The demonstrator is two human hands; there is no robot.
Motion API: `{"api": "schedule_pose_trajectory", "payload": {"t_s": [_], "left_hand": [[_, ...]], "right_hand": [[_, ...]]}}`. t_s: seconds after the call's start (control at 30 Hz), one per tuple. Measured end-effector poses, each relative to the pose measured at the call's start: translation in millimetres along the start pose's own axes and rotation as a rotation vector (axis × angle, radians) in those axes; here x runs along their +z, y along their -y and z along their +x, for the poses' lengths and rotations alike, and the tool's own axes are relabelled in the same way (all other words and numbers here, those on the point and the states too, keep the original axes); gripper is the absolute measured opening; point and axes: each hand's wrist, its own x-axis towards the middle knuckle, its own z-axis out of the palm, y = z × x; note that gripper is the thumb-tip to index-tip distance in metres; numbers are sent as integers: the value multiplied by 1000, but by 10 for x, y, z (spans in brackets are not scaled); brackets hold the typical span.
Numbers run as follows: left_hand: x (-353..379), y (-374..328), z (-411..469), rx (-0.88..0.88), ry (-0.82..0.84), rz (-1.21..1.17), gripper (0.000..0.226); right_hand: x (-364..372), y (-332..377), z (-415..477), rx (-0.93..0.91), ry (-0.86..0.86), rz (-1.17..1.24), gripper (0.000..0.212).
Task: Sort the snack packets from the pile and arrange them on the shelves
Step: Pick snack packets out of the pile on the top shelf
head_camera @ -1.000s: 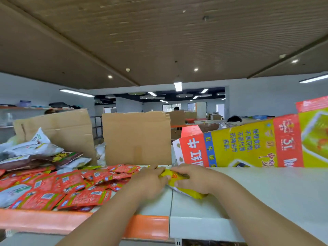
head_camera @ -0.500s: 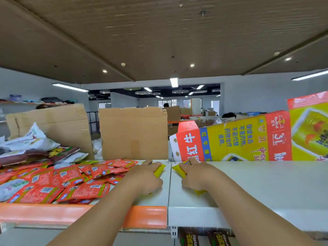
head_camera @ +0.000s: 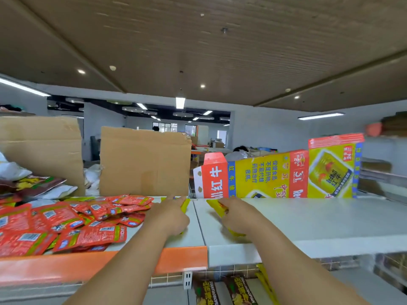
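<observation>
On the white top shelf (head_camera: 308, 219) both my hands lie over yellow snack packets. My left hand (head_camera: 169, 215) covers one yellow packet (head_camera: 184, 205) whose edge shows past my fingers. My right hand (head_camera: 236, 213) grips another yellow packet (head_camera: 217, 208), its far corner sticking out to the left and its near end peeking under my wrist. The two packets lie apart on either side of the shelf seam. A pile of red snack packets (head_camera: 72, 221) lies on the shelf to the left.
Two brown cardboard sheets (head_camera: 143, 161) stand behind the pile. A flattened yellow and red carton (head_camera: 275, 175) leans at the back right. An orange strip (head_camera: 88, 265) edges the shelf front. Dark packets (head_camera: 207, 291) sit on the shelf below.
A second ago both hands held yellow packets together at the seam. They have since drawn apart, each with its own packet, and my view has risen and shifted right.
</observation>
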Motion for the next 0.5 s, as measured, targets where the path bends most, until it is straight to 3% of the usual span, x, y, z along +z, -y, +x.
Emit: {"api": "schedule_pose_trajectory", "payload": {"t_s": [0.1, 0.27, 0.5], "left_hand": [[13, 23, -10, 58, -94, -150, 69], [-22, -99, -215, 217, -282, -287, 64], [-29, -781, -505, 353, -309, -343, 72]], "right_hand": [[-166, -38, -187, 38, -159, 244, 18], [-386, -115, -610, 3, -239, 223, 24], [-729, -497, -1143, 78, -336, 194, 35]]}}
